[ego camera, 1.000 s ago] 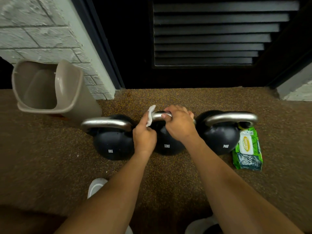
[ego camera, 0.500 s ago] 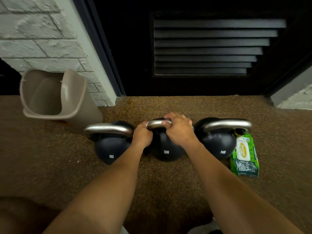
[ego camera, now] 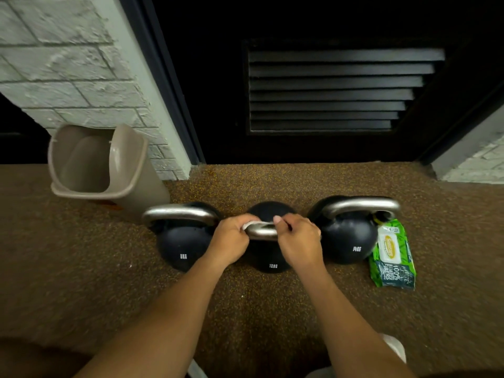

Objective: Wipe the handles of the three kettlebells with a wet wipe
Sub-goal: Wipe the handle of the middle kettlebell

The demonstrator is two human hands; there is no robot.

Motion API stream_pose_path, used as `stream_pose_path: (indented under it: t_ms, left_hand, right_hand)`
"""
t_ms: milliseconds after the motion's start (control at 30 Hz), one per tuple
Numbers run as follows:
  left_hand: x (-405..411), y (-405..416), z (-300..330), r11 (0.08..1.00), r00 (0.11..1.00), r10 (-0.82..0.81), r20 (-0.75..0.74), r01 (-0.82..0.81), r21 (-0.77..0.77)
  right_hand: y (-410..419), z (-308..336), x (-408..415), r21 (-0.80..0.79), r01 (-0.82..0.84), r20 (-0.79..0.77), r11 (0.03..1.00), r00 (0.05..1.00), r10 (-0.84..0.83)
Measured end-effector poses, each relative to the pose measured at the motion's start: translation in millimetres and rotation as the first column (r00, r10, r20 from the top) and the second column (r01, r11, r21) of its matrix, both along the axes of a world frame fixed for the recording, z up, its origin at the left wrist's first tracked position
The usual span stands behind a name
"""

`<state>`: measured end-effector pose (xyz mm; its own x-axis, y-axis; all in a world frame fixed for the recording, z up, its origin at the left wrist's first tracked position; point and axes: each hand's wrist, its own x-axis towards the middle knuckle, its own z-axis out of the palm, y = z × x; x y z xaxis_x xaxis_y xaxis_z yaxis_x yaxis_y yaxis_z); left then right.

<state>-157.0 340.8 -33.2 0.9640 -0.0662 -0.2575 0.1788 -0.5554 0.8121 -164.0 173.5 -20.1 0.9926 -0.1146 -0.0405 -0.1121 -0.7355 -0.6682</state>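
Three black kettlebells with steel handles stand in a row on the brown speckled floor: the left kettlebell (ego camera: 183, 248), the middle kettlebell (ego camera: 271, 261) and the right kettlebell (ego camera: 347, 238). The middle one is tilted toward me. My left hand (ego camera: 230, 241) grips the left end of its handle (ego camera: 263, 232) with a white wet wipe (ego camera: 249, 224) wrapped under the fingers. My right hand (ego camera: 298, 240) grips the right end of the same handle.
A green pack of wet wipes (ego camera: 392, 255) lies on the floor right of the right kettlebell. A beige bin (ego camera: 92, 170) with an open lid stands at the left by a white brick wall. A black louvred door (ego camera: 335, 88) is behind. My shoes show at the bottom edge.
The middle kettlebell has been tipped toward me by its handle. The wipe, sticking up from my left hand a second ago, is now wrapped round the handle's left end.
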Motion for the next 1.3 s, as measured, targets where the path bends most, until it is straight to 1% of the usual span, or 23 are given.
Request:
stream_pose_path:
  t_ms: [67,100,133,200,233,267,333,367,400,433,533,567,600,633,700,767,800,867,967,1067,1167,1200,1300]
  left_hand:
    - [-14,-3,-1,1.0,1.0,-0.013,0.021,0.014,-0.016]
    - [-22,-5,-2,1.0,0.999,-0.012,0.033,0.013,-0.024]
    - [-30,-7,-4,1.0,0.999,-0.008,0.047,0.009,-0.023]
    - [-43,-8,-8,1.0,0.998,-0.007,0.057,0.008,-0.015]
    - [-48,-7,-10,1.0,0.999,-0.018,0.042,0.019,-0.011]
    - [-54,-6,-11,0.999,0.999,-0.035,0.025,0.035,-0.01]
    - [-65,-6,-12,0.998,0.998,-0.058,0.008,0.059,-0.026]
    - [-70,-6,-12,0.998,0.998,-0.057,-0.003,0.057,-0.033]
    - [-74,-7,-11,0.999,0.999,-0.042,-0.017,0.041,-0.036]
    - [-76,-7,-10,0.999,1.0,-0.009,-0.026,0.008,-0.035]
    - [-69,0,-5,0.983,0.984,0.18,0.001,-0.18,0.028]
    - [-64,6,-5,0.972,0.974,0.224,0.02,-0.225,0.066]
    - [-59,11,-5,0.969,0.974,0.223,0.028,-0.225,0.106]
    - [-55,14,-6,0.974,0.985,0.174,0.016,-0.175,0.146]
    - [-54,17,-11,0.979,0.998,-0.015,-0.062,0.028,0.204]
    - [-59,18,-17,0.944,0.97,-0.178,-0.166,0.216,0.251]
    - [-62,18,-17,0.92,0.955,-0.217,-0.201,0.268,0.284]
    - [-65,20,-13,0.893,0.947,-0.245,-0.21,0.304,0.331]
    - [-69,14,3,0.885,0.935,-0.323,-0.144,0.353,0.304]
    - [-75,-10,26,0.845,0.9,-0.407,-0.154,0.435,0.312]
    - [-79,-39,43,0.794,0.888,-0.404,-0.22,0.46,0.397]
    - [-79,-47,47,0.793,0.891,-0.391,-0.231,0.454,0.407]
    - [-74,-68,49,0.819,0.912,-0.322,-0.254,0.403,0.409]
  right_hand:
    - [2,-4,-16,-0.044,0.144,-0.014,0.989,0.989,-0.145]
    - [0,-6,-23,-0.072,0.231,-0.061,0.97,0.97,-0.235]
    - [-3,-8,-30,-0.089,0.322,-0.138,0.943,0.933,-0.332]
    - [-13,-8,-42,-0.041,0.503,-0.334,0.864,0.808,-0.486]
    - [-17,-12,-47,0.034,0.594,-0.434,0.804,0.733,-0.524]
    - [-20,-13,-51,0.135,0.687,-0.525,0.714,0.66,-0.537]
    - [-20,-19,-57,0.323,0.828,-0.657,0.457,0.544,-0.521]
    - [-20,-23,-60,0.355,0.863,-0.697,0.36,0.501,-0.513]
    - [-20,-26,-63,0.368,0.875,-0.723,0.315,0.482,-0.494]
    - [-21,-30,-65,0.384,0.874,-0.737,0.296,0.484,-0.472]
    - [-21,-27,-69,0.42,0.864,-0.746,0.278,0.504,-0.436]
    - [-22,-26,-69,0.425,0.862,-0.746,0.277,0.507,-0.433]
    - [-23,-23,-71,0.426,0.858,-0.746,0.286,0.512,-0.426]
    - [-23,-24,-71,0.424,0.855,-0.746,0.299,0.516,-0.42]
    - [-24,-24,-72,0.425,0.849,-0.745,0.314,0.525,-0.411]
    - [-25,-27,-72,0.422,0.85,-0.746,0.315,0.523,-0.412]
    - [-25,-28,-72,0.414,0.852,-0.749,0.32,0.519,-0.412]
    - [-25,-30,-70,0.412,0.852,-0.748,0.323,0.519,-0.415]
    - [-20,-34,-67,0.415,0.843,-0.732,0.342,0.532,-0.425]
    - [-12,-35,-65,0.397,0.843,-0.71,0.363,0.533,-0.46]
    - [-8,-35,-64,0.389,0.835,-0.681,0.39,0.546,-0.489]
    - [-8,-34,-64,0.393,0.829,-0.674,0.397,0.554,-0.49]
    - [-10,-35,-64,0.395,0.843,-0.694,0.366,0.535,-0.482]
